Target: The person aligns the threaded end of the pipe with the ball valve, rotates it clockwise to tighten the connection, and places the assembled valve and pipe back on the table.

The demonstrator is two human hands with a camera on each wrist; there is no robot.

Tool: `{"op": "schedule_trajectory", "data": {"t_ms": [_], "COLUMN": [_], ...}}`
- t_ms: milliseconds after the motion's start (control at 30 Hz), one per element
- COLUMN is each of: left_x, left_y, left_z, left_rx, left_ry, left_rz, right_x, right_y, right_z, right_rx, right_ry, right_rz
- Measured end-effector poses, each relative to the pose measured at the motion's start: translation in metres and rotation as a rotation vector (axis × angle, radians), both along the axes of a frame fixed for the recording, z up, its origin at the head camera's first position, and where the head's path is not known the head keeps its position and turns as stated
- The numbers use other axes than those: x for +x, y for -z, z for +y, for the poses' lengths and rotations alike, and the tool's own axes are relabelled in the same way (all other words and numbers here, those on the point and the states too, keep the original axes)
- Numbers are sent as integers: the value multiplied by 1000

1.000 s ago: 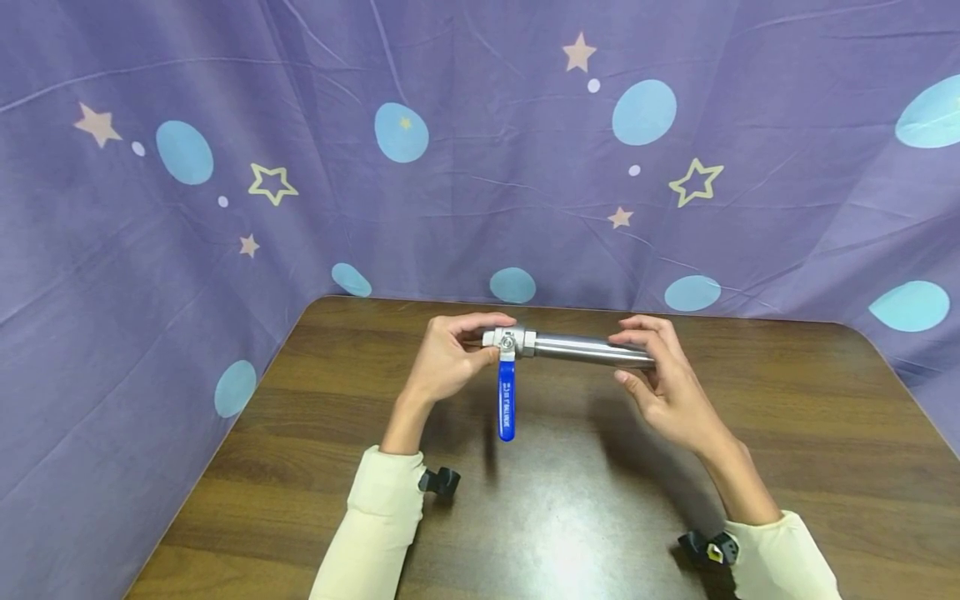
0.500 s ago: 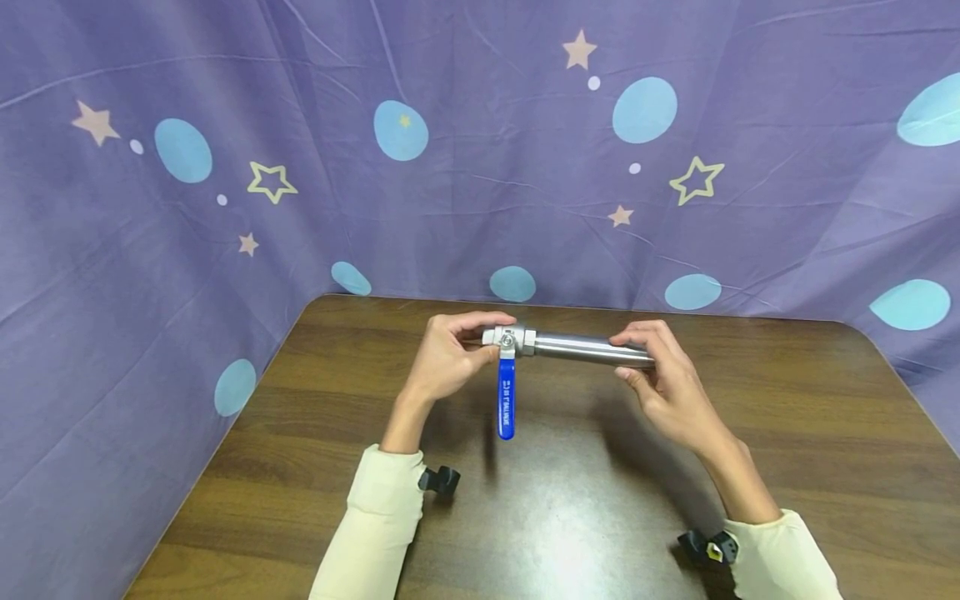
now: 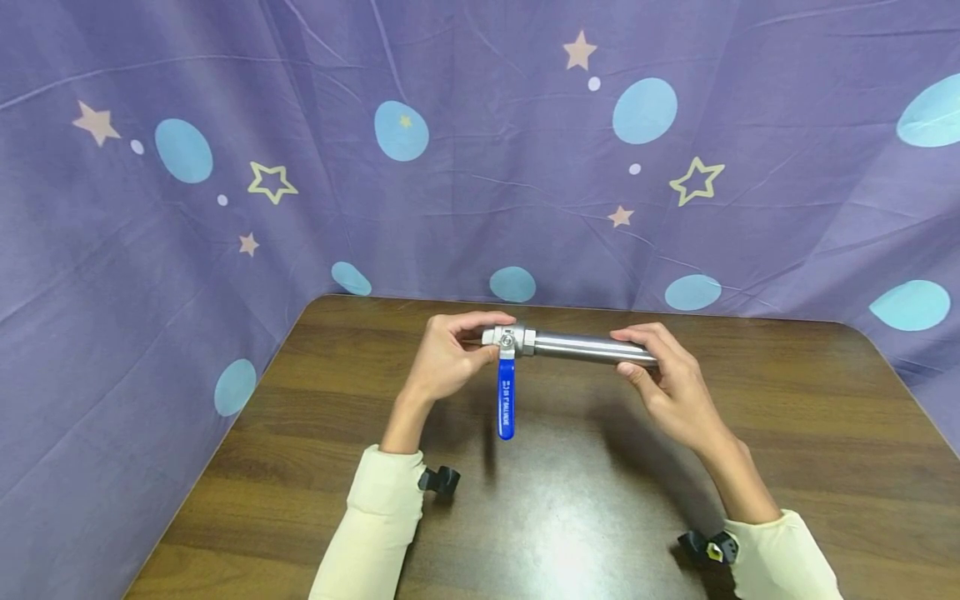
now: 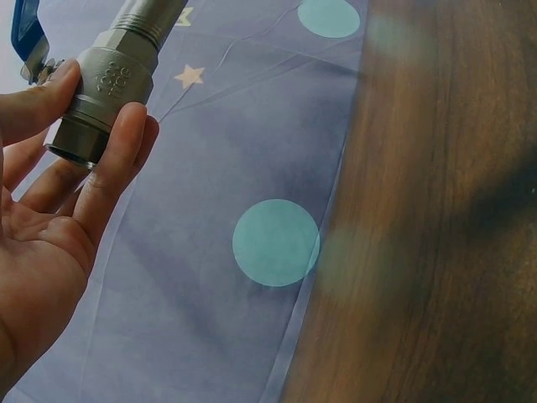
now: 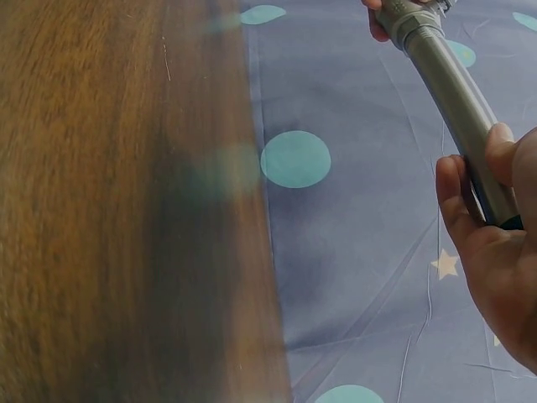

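In the head view, my left hand [image 3: 444, 360] grips the body of a steel ball valve [image 3: 510, 337] between thumb and fingers. Its blue lever [image 3: 507, 400] points toward me, square to the pipe line. A shiny steel pipe [image 3: 573, 347] joins the valve's right side, with threads showing at the joint in the left wrist view. The pipe's far end sits between the thumb and fingers of my right hand [image 3: 675, 387]. Both parts are held above the table, nearly level. The valve's open left end [image 4: 77, 149] shows in the left wrist view, close to my fingers.
A brown wooden table [image 3: 337, 533] lies below the hands, with their shadows on it. A purple curtain [image 3: 465, 217] with stars and blue dots hangs along the back and sides. Black straps [image 3: 439, 481] are on both wrists.
My right hand's fingers and thumb have shifted on the pipe and closed in around its right end. The left hand, valve and lever look almost unmoved.
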State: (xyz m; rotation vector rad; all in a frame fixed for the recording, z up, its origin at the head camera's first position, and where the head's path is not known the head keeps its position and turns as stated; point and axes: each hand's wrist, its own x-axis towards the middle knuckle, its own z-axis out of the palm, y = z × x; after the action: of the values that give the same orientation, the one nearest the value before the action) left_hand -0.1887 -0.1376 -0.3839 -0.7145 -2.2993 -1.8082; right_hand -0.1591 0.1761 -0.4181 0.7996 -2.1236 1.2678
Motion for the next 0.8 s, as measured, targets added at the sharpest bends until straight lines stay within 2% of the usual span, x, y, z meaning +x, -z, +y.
{"op": "schedule_trajectory", "data": {"t_ms": [333,567,800], "left_x": [0,-1,-1], "left_y": [0,0,1], "left_z": [0,0,1], "left_rx": [11,-6,-9], "left_ry": [6,-2,-1], "left_rz": [-4,0,-5], "right_x": [1,2,2], "right_y": [-1,-2,-2], "right_z": [0,0,1], "right_rx": [20,16,45], "right_ry": [-16,-69,-50], "right_rz": [-14,-56,-80]}}
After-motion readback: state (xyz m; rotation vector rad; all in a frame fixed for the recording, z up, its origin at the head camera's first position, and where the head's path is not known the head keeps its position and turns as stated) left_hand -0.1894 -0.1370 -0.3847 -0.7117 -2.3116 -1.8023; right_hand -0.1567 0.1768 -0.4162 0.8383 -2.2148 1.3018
